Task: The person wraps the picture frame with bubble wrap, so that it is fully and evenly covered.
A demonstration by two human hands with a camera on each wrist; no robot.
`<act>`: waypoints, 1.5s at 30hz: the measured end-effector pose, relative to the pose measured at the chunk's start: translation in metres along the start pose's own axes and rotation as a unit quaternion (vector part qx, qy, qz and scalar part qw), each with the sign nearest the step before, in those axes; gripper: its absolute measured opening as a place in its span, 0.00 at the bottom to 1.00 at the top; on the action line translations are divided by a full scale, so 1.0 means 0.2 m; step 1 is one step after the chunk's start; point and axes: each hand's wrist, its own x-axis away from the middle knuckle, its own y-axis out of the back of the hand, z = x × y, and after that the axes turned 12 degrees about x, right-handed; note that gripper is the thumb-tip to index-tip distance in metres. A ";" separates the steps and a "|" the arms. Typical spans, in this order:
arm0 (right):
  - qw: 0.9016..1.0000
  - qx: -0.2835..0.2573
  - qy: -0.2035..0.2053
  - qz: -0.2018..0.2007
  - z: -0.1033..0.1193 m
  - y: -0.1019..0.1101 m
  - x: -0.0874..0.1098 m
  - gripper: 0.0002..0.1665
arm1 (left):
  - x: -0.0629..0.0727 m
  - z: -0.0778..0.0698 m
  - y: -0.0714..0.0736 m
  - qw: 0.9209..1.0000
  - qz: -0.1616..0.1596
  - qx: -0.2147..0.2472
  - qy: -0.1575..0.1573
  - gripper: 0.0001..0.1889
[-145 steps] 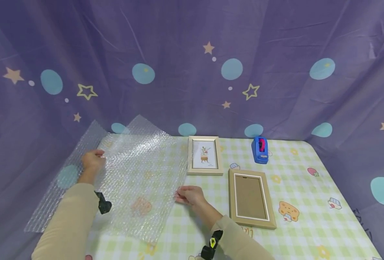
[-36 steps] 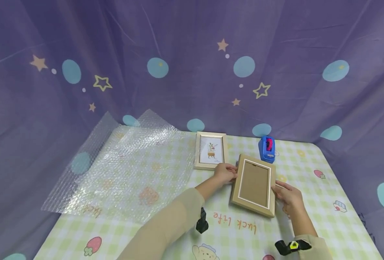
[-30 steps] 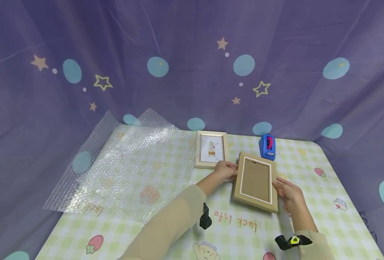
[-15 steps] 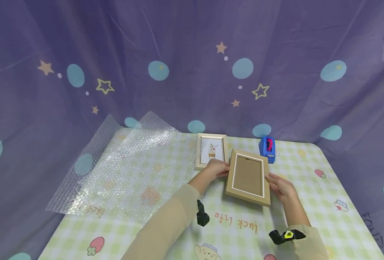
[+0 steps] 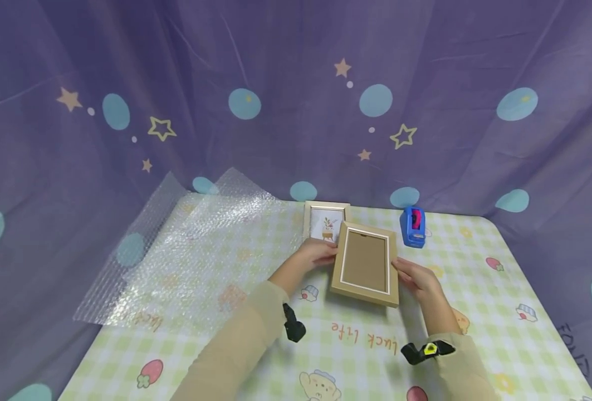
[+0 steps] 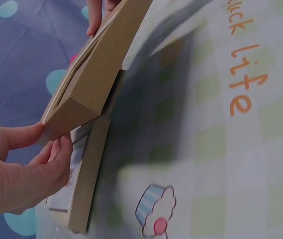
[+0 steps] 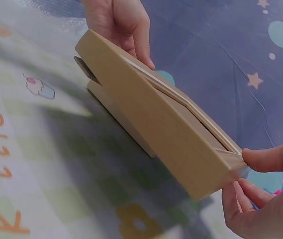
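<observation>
A light-wood picture frame with a brown panel and a white inner border is held up off the table, tilted. My left hand grips its left side; in the left wrist view the thumb lies on the face and the fingers curl beneath. On the opposite side my right hand pinches the edge, thumb on top and fingers under. Behind it, partly covered, lies a second picture frame with a plant picture. A support flap shows at the held frame's back.
A sheet of bubble wrap spreads over the table's left, its far corners raised against the purple curtain. A blue tape dispenser stands at the back right. The tablecloth is green-checked.
Earlier my hands were at the bubble wrap while the frame lay on the table. Both hands have since taken the frame, lifted it and carried it left, partly over the second frame.
</observation>
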 end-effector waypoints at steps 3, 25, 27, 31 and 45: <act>1.000 -0.005 0.005 0.015 0.00 -0.04 -0.02 0.21 | 0.19 -0.13 -0.03 1.000 -0.026 -0.018 0.005 0.17; 1.000 -0.028 -0.001 0.009 -0.02 -0.37 -0.15 0.11 | 0.50 -0.36 0.26 0.999 -0.040 -0.011 0.000 0.22; 1.000 -0.022 0.003 0.018 -0.05 -0.37 -0.22 0.17 | 0.50 -0.36 0.29 0.999 -0.041 -0.011 -0.006 0.22; 0.996 -0.048 0.026 0.073 -0.14 -0.33 -0.39 0.23 | 0.52 -0.37 0.34 0.999 -0.039 -0.015 -0.010 0.23; 0.998 -0.055 -0.019 0.038 -0.02 -0.67 -0.19 0.08 | 0.63 -0.41 0.55 0.998 -0.034 -0.042 -0.043 0.25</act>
